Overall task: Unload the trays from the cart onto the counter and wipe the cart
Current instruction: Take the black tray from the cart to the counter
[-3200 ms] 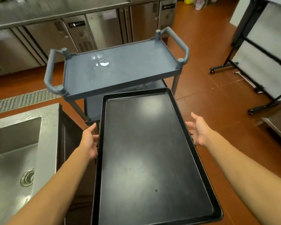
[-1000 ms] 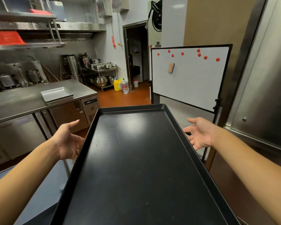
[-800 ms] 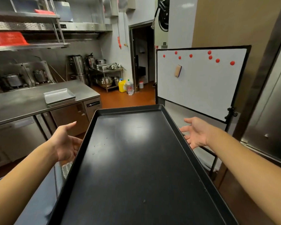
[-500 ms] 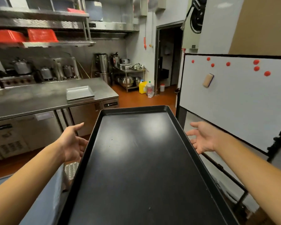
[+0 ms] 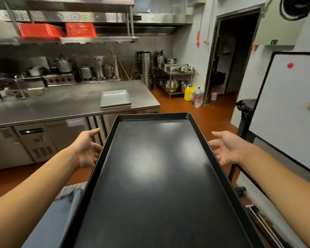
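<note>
Two hands carry one long black tray (image 5: 159, 176) lengthwise, low and close to the body: the left hand (image 5: 87, 151) is against its left long rim and the right hand (image 5: 225, 149) against its right, both thumbs up and free; the fingers of each reach toward or under the rim, and whether they curl beneath it cannot be told. Below the tray's left side a corner of the blue-grey cart (image 5: 61, 212) shows, so the tray is off the cart and in the air. This looks like the unloading step, mid-carry, with wiping not yet begun. Ahead across a strip of red floor (image 5: 195, 111) stands the steel counter (image 5: 70, 102), where a stack of pale metal trays (image 5: 115, 98) sits near its right end. Setting down likely calls for bringing the far short rim over the counter's near edge and sliding it on left of that stack, where bare steel lies. A whiteboard (image 5: 284, 108) on a stand crowds the right side; the left is more open.
</note>
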